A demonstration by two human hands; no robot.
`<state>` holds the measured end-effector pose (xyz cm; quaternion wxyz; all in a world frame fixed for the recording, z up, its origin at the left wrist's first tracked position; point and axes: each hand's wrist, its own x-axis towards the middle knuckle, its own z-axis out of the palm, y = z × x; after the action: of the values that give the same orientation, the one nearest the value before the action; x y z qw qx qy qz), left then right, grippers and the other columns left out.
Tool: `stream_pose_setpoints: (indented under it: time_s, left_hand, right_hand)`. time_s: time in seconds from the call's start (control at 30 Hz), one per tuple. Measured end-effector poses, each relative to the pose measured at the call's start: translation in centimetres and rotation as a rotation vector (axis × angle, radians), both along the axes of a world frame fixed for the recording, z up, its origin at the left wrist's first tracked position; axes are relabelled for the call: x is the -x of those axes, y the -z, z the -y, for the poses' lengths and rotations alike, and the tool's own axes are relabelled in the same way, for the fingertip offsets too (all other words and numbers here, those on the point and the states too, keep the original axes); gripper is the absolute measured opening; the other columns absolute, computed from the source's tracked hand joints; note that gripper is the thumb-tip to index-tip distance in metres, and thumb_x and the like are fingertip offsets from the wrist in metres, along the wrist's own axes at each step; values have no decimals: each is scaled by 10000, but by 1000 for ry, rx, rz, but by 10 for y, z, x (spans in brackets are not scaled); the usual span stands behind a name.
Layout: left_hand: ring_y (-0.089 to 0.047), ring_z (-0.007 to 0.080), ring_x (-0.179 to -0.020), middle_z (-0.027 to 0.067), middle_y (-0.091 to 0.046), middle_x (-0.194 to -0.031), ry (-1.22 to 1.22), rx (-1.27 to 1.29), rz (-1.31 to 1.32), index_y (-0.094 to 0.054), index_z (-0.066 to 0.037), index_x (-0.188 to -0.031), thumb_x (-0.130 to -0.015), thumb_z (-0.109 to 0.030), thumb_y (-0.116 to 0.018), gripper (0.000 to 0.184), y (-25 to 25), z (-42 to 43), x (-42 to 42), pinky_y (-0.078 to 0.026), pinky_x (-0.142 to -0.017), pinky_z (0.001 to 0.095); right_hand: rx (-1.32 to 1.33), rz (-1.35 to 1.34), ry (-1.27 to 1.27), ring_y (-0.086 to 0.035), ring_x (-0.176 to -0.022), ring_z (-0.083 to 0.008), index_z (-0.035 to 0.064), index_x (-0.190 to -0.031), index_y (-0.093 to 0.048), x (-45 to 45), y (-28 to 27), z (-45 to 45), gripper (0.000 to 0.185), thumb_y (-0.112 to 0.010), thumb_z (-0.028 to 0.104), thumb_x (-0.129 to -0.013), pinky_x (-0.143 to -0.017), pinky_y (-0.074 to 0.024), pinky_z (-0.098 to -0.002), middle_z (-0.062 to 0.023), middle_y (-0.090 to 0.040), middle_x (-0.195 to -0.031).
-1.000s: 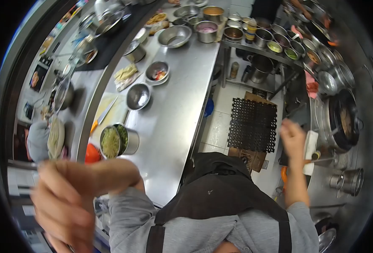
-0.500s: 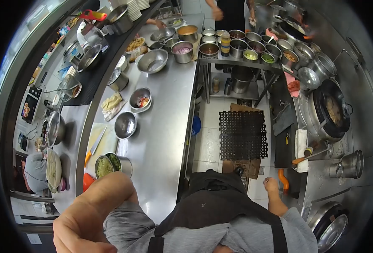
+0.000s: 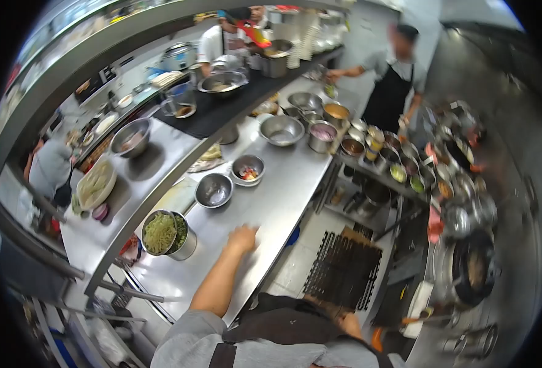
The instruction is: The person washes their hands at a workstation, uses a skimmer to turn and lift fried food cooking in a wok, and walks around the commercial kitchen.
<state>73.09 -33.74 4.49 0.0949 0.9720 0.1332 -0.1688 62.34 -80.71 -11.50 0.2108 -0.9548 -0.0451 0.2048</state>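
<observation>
My left hand (image 3: 243, 238) is over the bare middle of the steel worktable (image 3: 222, 276). Its fingers are smeared by motion, and I see nothing held. To its left, a steel pot (image 3: 186, 244) of chopped greens has a bowl of shredded pale green vegetable (image 3: 160, 233) at its rim. Beyond the hand sits a steel mixing bowl (image 3: 214, 190), with another bowl (image 3: 248, 168) holding red and white pieces behind it. My right hand (image 3: 349, 323) hangs low beside my dark apron, partly hidden and blurred, above the floor.
Farther along the table are a wide steel bowl (image 3: 281, 130) and a pot of chopped purple onion (image 3: 322, 136). A perforated black mat (image 3: 343, 270) covers part of the floor. A wok (image 3: 474, 270) stands at right. A co-worker (image 3: 393, 86) stands at the far end.
The view has tilted up and turned. My left arm has swung from beside the greens pot out over the worktable. My right hand now shows closer to my apron.
</observation>
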Motion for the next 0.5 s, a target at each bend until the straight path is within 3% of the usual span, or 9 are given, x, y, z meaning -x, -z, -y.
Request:
stream_pose_setpoints:
  time_s: [0.07,0.13,0.17,0.23,0.5]
  left_hand:
    - [-347,357,-1216,166,-333,-1337,-271,230,218,-399,-83,-1291,-800,-287,-541,550,41,-1,32,-328,-951,521]
    - [-257,360,-1268,191,-309,-1347,-437,60,322,-391,-46,-1282,-814,-297,-502,543,69,11,58,-221,-1021,523]
    - [-257,360,-1268,191,-309,-1347,-485,76,332,-391,-46,-1282,-814,-297,-502,543,87,16,70,-221,-1021,523]
    - [-201,353,-1294,203,-296,-1350,-299,-110,645,-397,-12,-1264,-827,-291,-472,524,115,18,86,-142,-1049,519]
    - [-168,341,-1309,199,-283,-1357,-348,-34,598,-386,-11,-1265,-834,-296,-428,519,103,19,85,-108,-1052,521]
  right_hand:
    - [-25,-75,-54,-614,-792,-355,52,-870,-665,-1,-1,6,226,-594,191,-706,-721,-488,-424,-203,-623,-808]
    - [25,-91,-88,-610,-791,-355,41,-851,-664,-4,-4,15,221,-601,187,-697,-711,-482,-422,-198,-624,-794]
    - [93,-89,-117,-609,-786,-355,34,-832,-663,-9,12,27,217,-605,190,-693,-704,-480,-419,-194,-626,-781]
    - [216,-86,-150,-610,-765,-350,29,-804,-662,-24,39,51,203,-603,191,-697,-693,-480,-415,-186,-626,-757]
    - [109,4,32,-616,-735,-330,28,-765,-657,-61,-34,12,168,-602,175,-706,-674,-481,-395,-166,-628,-721]
